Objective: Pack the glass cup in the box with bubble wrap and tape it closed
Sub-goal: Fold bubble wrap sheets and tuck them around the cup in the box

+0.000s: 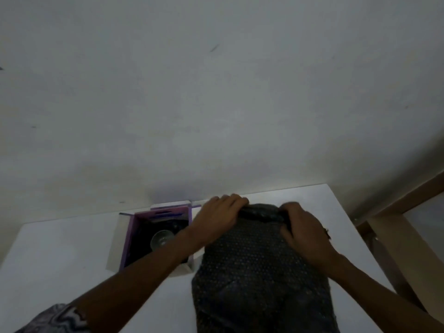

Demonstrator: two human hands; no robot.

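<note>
A long sheet of black bubble wrap (259, 272) lies on the white table (60, 255), running from the far edge toward me. Its far end is rolled up. My left hand (216, 219) grips the roll's left side and my right hand (300, 229) grips its right side. Left of the wrap stands an open box (131, 239) with a purple inside and white flaps. A clear glass cup (161, 239) sits in the box on dark lining, partly hidden behind my left forearm.
The table stands against a plain grey-white wall (216, 92). A wooden frame (396, 236) stands just past the table's right edge. A patterned sleeve (55, 318) shows at the bottom left.
</note>
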